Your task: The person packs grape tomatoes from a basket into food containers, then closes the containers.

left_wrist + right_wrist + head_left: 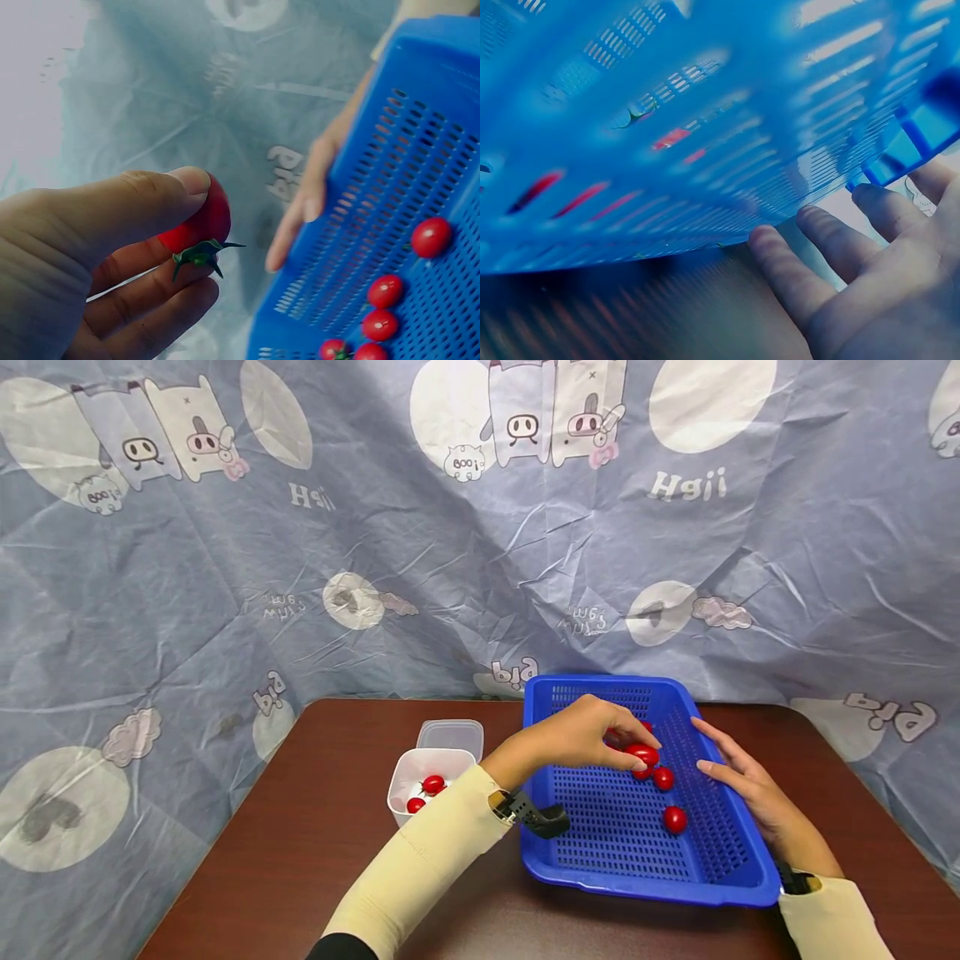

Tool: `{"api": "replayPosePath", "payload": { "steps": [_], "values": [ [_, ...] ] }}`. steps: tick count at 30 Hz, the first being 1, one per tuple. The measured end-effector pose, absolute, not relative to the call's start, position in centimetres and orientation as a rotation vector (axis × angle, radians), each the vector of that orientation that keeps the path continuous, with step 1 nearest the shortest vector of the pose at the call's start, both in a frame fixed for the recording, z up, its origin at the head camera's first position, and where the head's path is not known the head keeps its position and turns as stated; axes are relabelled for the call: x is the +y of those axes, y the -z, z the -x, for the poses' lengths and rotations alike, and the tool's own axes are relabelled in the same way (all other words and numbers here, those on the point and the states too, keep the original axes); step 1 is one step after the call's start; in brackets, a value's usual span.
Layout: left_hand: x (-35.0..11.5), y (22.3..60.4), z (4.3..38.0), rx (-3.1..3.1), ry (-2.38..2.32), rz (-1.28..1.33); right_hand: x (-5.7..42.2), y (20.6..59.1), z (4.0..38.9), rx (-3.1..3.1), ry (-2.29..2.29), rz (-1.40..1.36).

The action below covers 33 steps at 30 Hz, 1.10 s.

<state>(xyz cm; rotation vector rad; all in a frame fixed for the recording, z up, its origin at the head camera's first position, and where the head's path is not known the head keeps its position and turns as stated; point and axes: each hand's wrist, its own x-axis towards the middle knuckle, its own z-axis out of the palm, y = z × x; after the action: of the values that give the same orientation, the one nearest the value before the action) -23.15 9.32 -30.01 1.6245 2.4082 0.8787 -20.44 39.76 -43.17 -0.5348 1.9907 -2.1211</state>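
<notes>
My left hand (581,733) is over the far half of a blue plastic basket (645,892). Between its thumb and fingers it pinches a red cherry tomato (208,220) with a green leafy stem. Several more tomatoes lie on the basket floor, among them a single tomato (674,819) toward the near right and another tomato (663,778) just below the left hand. My right hand (761,797) is at the basket's right side, fingers extended along the outside wall and the thumb at the rim. Through the slots, the right wrist view shows bits of red.
Left of the basket stands a white plastic tub (407,768) with a few tomatoes inside, partly covered by the left sleeve. A clear lid (452,735) lies behind it. All rest on a brown table (300,827), with a patterned grey-blue cloth (420,543) hanging beyond.
</notes>
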Motion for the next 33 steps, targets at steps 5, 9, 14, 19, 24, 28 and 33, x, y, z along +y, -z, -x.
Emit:
{"api": "replayPosePath", "payload": {
  "steps": [5,9,14,19,24,28,33],
  "values": [
    [7.0,29.3,22.8,2.388,-1.007,-1.622,39.7,43.2,20.3,2.004,2.115,0.532],
    [5.1,29.4,22.8,2.415,-1.061,-1.600,39.8,43.3,20.2,1.992,2.127,0.545],
    [1.8,30.0,22.9,2.491,-1.110,-1.576,39.8,43.3,20.2,1.953,2.142,0.560],
    [-2.1,30.4,23.2,2.550,-1.202,-1.495,39.8,43.3,20.4,1.958,2.145,0.555],
    [-5.8,31.1,23.1,2.639,-1.190,-1.396,39.9,43.3,20.3,1.942,2.148,0.556],
    [-8.4,31.7,22.9,2.689,-1.164,-1.326,40.0,43.3,20.3,1.921,2.149,0.566],
    [-10.9,32.6,22.8,2.706,-1.191,-1.222,39.9,43.3,20.3,1.900,2.161,0.568]
  ]
}}
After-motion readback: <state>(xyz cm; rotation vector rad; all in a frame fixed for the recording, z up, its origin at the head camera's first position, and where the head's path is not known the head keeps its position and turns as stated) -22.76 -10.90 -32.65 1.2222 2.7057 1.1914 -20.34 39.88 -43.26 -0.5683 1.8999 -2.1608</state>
